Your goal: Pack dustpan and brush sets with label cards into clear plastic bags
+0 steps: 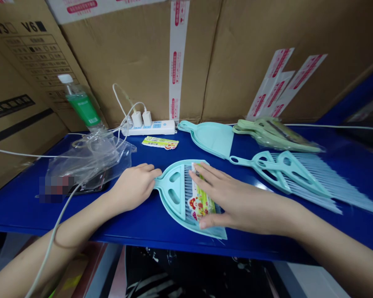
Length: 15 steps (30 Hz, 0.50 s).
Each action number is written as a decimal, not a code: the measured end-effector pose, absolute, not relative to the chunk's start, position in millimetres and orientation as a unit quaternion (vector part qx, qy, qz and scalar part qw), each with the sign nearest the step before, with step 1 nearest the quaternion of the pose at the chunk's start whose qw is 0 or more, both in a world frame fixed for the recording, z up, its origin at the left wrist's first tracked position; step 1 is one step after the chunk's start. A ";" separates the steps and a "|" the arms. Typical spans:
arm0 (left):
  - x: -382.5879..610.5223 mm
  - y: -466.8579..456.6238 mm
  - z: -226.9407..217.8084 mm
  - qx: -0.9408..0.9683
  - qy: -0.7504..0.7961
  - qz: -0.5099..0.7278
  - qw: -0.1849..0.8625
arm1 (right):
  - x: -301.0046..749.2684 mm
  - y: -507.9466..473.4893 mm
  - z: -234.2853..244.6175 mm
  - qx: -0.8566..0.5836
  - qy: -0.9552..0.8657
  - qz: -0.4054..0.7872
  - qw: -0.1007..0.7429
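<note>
A teal dustpan (pixel 170 209) lies near the front edge of the blue table, with a small matching brush (pixel 180 190) nested in it. My left hand (pixel 135 186) is closed around the handle end at the left; the handle is mostly hidden under the fingers. A printed label card (pixel 199 205) with a mushroom picture lies across the bristles. My right hand (pixel 223 194) rests on the card with its fingers stretched out and spread.
Behind are stacked teal dustpans (pixel 214 136), loose teal brushes (pixel 298 171), a wrapped green set (pixel 276 132) and another label card (pixel 160 142). A power strip (pixel 158 127), plastic bags (pixel 93 151), a bottle (pixel 84 107) and a phone (pixel 92 182) occupy the left. A white cable (pixel 54 238) crosses my left forearm.
</note>
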<state>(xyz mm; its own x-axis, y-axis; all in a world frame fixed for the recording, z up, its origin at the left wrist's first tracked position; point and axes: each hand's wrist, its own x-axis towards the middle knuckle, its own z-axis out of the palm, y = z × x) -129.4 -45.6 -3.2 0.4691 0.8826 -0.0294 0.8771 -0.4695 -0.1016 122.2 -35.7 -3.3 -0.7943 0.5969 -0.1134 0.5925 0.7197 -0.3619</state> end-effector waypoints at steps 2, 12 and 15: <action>-129.4 -45.8 -3.0 -0.856 -0.514 0.037 0.034 | 118.6 -38.3 -4.5 -0.320 -0.929 0.184 0.013; -128.1 -46.0 -1.8 -0.852 -0.521 0.044 0.031 | 110.2 -44.0 -1.8 -0.310 -0.941 0.137 -0.024; -128.1 -45.9 -2.1 -0.852 -0.521 0.042 0.030 | 116.0 -45.0 -2.6 -0.285 -0.950 0.129 -0.007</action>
<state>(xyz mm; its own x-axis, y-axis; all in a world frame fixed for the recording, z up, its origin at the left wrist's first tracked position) -128.1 -45.9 -2.1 0.4546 0.8898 -0.0392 0.8848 -0.4562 -0.0952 116.0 -45.0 -2.6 -0.8380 0.5388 -0.0863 0.5423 0.8047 -0.2417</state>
